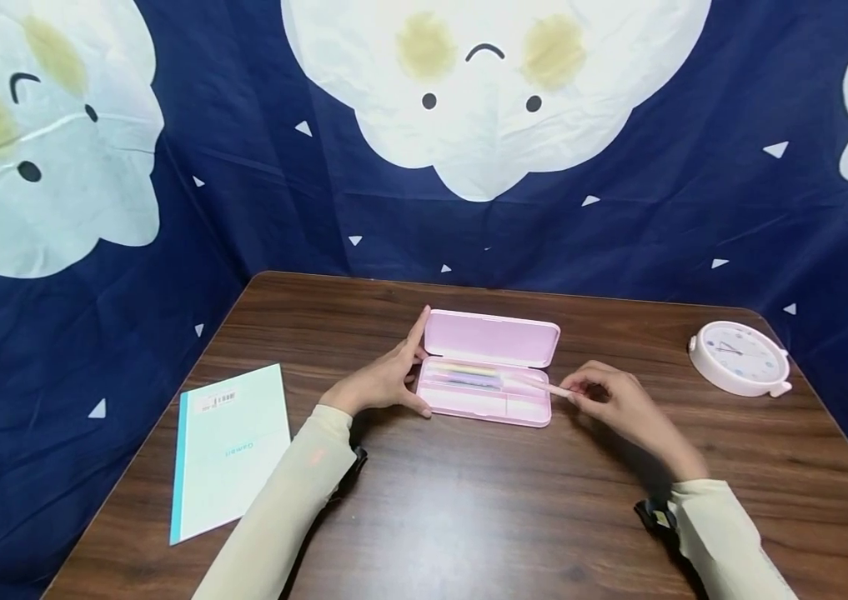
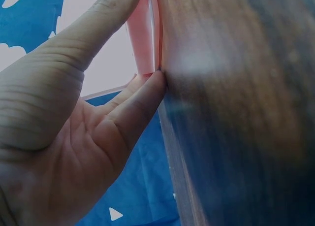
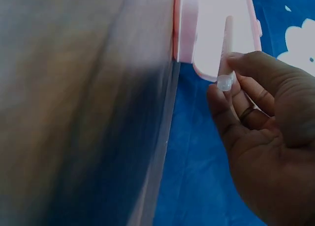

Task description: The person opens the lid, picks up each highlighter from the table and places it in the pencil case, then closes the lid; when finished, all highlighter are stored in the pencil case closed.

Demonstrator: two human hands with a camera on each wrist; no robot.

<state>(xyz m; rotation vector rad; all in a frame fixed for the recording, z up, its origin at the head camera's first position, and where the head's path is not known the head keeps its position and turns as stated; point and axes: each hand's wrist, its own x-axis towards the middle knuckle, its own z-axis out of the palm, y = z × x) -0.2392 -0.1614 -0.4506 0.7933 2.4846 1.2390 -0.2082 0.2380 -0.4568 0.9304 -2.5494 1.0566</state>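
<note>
A pink pencil case (image 1: 469,409) lies on the table with its lid (image 1: 492,337) raised toward the back. Several slim coloured pens (image 1: 467,377) lie in its rear compartment. My left hand (image 1: 386,375) rests against the case's left end, thumb at the near corner and index finger stretched up beside the lid. In the left wrist view another fingertip touches the end of the case (image 2: 141,44). My right hand (image 1: 622,404) pinches a pale pink pen (image 3: 226,48) by its end with a clear tip. The pen's other end reaches over the right side of the case.
At the left of the table lies a pale green notebook (image 1: 232,450) with a blue spine. A white and pink round clock (image 1: 740,357) lies at the right, near the table's edge. Dark blue cloth (image 1: 393,217) with cloud faces hangs behind the table (image 1: 469,517).
</note>
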